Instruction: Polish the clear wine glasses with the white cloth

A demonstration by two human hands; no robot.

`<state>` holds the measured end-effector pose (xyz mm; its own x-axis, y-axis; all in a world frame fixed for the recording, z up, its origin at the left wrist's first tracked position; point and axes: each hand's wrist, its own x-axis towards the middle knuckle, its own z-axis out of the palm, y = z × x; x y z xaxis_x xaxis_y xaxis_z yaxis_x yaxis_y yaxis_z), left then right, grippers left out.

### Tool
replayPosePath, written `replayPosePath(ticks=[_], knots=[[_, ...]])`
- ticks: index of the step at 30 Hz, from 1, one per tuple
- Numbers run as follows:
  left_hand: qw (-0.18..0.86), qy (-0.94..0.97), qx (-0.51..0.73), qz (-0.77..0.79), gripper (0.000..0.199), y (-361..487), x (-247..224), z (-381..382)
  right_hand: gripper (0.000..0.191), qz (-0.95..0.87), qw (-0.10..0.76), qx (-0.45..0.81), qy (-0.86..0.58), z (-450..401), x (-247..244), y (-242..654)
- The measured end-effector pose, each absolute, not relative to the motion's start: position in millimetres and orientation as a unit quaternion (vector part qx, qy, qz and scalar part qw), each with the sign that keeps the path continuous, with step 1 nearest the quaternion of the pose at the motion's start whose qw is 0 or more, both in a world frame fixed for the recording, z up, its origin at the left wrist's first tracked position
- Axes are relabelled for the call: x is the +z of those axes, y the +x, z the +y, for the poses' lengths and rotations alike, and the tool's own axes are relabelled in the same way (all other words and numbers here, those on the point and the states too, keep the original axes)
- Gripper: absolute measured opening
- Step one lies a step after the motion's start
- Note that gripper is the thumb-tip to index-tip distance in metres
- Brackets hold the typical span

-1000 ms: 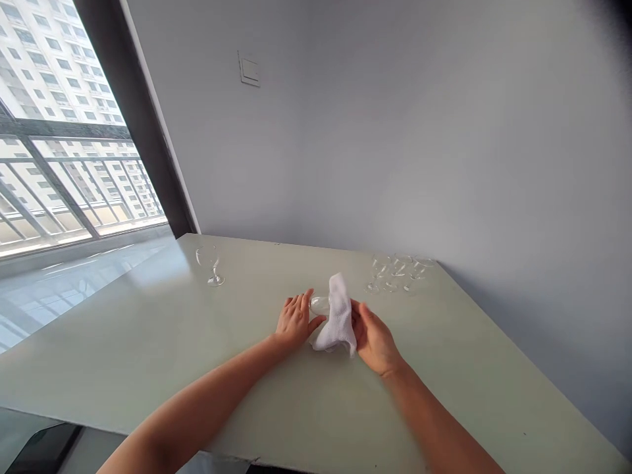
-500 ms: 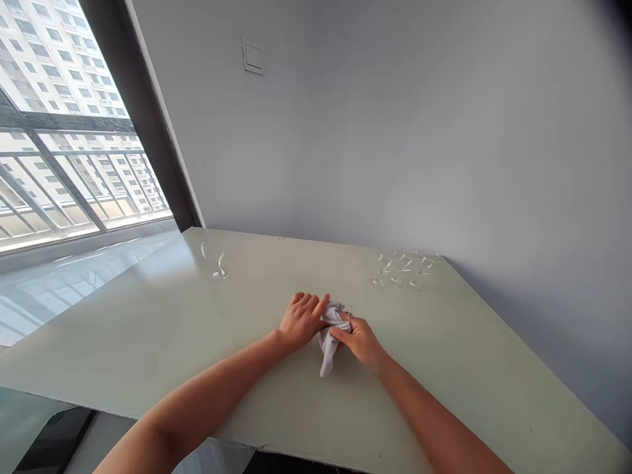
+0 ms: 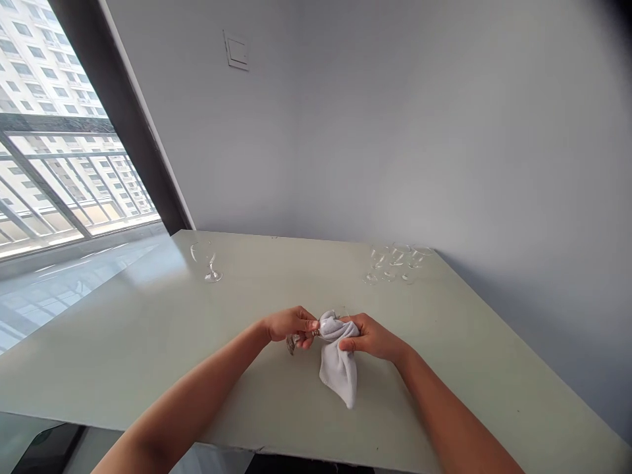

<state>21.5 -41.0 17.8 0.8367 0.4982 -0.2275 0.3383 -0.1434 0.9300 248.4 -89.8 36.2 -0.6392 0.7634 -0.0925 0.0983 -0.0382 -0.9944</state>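
Observation:
My left hand pinches the stem of a stemmed wine glass, which lies sideways above the table near its middle. The glass's foot pokes out below my left fingers. A white cloth wraps the glass's bowl, and one corner of it hangs down towards the table. From the right, my right hand grips the cloth around the bowl, with its thumb on the near side. The cloth and fingers hide most of the bowl; a bit of clear rim shows above.
A clear stemmed glass stands upright at the table's back left. Several similar glasses are grouped at the back right, close to the wall. The pale glossy table has its near edge below my arms. A window is on the left.
My left hand has shifted from the cloth's edge to the glass stem, so the foot now shows. More cloth hangs down below my right hand. The view has tilted slightly.

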Motion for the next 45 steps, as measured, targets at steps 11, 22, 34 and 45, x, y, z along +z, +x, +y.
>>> replayPosePath(ticks=[11,22,34,45], knots=[[0.058,0.886,0.248,0.387,0.026,29,13,-49,0.032,-0.458,0.408,0.701,-0.364,-81,13,230],[0.400,0.800,0.163,0.417,0.037,25,24,-47,0.020,-0.506,0.403,0.675,-0.356,-82,19,238],[0.372,0.796,0.166,0.448,0.031,21,20,-41,0.023,-0.621,0.328,0.611,-0.366,-84,18,238],[0.325,0.695,0.222,0.602,0.031,15,11,-22,0.038,-0.743,0.453,0.185,-0.457,-70,12,246]])
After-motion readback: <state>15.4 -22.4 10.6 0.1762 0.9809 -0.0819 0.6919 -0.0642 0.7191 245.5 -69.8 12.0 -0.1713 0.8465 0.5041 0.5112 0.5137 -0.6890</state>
